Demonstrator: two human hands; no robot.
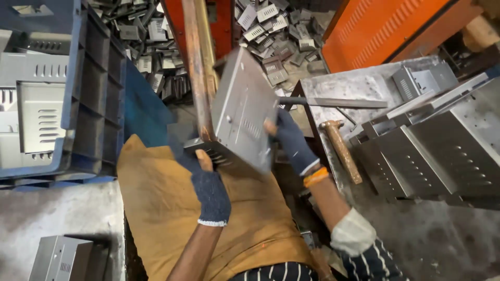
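Grey metal box (242, 112) tilted between both gloved hands — left hand (211, 190) gripping its lower edge, right hand (291, 140) clasping its right side.

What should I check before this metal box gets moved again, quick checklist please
1. Left hand grips the grey metal box at its lower edge: ok.
2. Right hand holds its right side: ok.
3. Gloves intact: not ok, fingertips poke out of both.
4. Box clear of the rusty post: not ok, it looks to be touching.
5. Hammer out of the way on the workbench: ok.
6. Room in the blue crate: cannot tell.
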